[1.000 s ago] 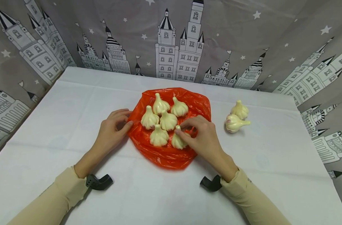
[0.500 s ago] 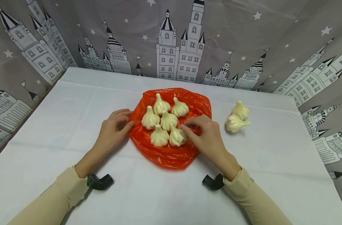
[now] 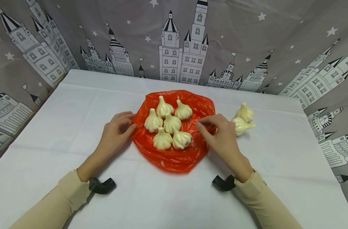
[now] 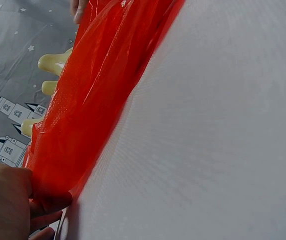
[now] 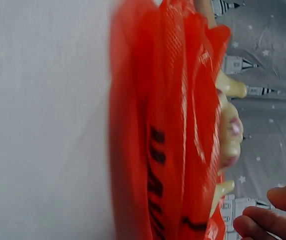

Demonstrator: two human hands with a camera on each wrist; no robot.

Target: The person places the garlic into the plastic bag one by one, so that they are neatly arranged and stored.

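Note:
An orange-red plastic bag [image 3: 174, 160] lies spread on the white table, its rim turned open. Several garlic bulbs sit inside; the nearest to the right side, a purple-tinged garlic bulb [image 3: 181, 139], is tilted. My left hand [image 3: 114, 133] pinches the bag's left edge between thumb and fingers, as the left wrist view shows. Over the bag's right rim hovers my right hand [image 3: 221, 135], thumb and fingers apart with nothing between them. In the right wrist view, its fingers [image 5: 270, 220] stand clear of the garlic bulbs.
To the right of the bag lie two more garlic bulbs, an upright one [image 3: 245, 113] and one on its side [image 3: 242, 126], partly hidden by my right hand. A grey castle-print curtain [image 3: 151, 41] hangs behind the white tabletop [image 3: 282, 152].
My right hand has let go of the front-right garlic bulb, which has tipped over, and moved right toward the bag's rim. The left hand has stayed at the bag's edge.

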